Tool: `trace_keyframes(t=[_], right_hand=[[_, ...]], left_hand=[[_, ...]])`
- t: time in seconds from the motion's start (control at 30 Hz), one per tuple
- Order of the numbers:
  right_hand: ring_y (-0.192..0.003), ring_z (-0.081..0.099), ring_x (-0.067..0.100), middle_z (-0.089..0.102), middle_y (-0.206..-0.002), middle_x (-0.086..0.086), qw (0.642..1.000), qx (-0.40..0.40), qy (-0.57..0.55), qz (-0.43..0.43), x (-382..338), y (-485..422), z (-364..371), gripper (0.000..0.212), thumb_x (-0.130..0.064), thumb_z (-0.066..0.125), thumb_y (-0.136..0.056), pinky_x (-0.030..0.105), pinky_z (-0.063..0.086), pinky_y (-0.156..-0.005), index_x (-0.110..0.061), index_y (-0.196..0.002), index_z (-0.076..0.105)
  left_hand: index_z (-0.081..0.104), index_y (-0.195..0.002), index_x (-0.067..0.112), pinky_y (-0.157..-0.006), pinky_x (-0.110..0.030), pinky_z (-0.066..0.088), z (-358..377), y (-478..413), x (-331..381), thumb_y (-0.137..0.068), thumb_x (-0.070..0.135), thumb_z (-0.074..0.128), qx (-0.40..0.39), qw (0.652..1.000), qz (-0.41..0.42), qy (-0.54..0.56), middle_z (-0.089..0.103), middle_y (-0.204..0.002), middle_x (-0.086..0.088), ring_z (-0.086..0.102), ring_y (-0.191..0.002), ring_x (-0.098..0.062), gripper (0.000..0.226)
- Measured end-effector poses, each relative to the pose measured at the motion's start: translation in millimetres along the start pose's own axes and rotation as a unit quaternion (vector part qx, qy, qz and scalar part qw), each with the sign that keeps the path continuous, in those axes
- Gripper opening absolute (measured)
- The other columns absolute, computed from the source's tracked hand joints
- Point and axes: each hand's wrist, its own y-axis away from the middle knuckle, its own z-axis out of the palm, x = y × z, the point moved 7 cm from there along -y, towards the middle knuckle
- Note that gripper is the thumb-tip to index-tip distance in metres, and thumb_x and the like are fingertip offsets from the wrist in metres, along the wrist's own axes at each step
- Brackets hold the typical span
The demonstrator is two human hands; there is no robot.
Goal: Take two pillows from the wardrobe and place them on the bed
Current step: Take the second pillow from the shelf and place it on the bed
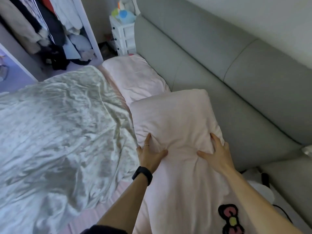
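Head view: left hand [150, 155] and right hand [218, 153], reaching forward, clutch the pink pillow [177, 119] (fingers [148, 138] sunk in).

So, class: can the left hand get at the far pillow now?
Probably not yet: the left hand grips the near pillow. Freed, its way over the duvet to the far pillow looks open.

Our single head-worn view
We look forward and down, close over the bed [91, 215], toward its grey headboard [219, 81].

Bed [101, 215]: crumpled pale duvet [59, 124], far pink pillow [135, 78], near pink pillow [177, 124] by headboard [219, 65].
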Motion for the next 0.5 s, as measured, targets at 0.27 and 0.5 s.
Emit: trace_keyframes(t=[0.27,0.5], right_hand=[[-0.146,0.028,0.032,0.023,-0.156,0.011,0.995,-0.069,0.049,-0.049,3,-161,23,0.101,-0.054,0.082,-0.075,0.038,0.028,-0.115,-0.039,-0.157,0.024],[-0.152,0.016,0.032,0.021,-0.168,0.004,0.974,-0.039,0.209,-0.076,75,-240,85,0.084,-0.071,0.046,-0.091,0.047,0.018,-0.122,-0.027,-0.159,0.027]], left_hand=[[0.020,-0.150,0.057,-0.104,-0.035,0.037,45,-110,-21,-0.063,0.060,0.083,0.063,0.996,-0.054,0.028,0.013,-0.159,-0.009,0.037,-0.140,-0.034,0.108],[0.019,-0.151,0.056,-0.121,-0.043,0.020,75,-196,-93,-0.091,0.050,0.066,0.087,0.994,-0.039,-0.047,0.003,-0.168,0.005,0.007,-0.155,-0.018,0.077]])
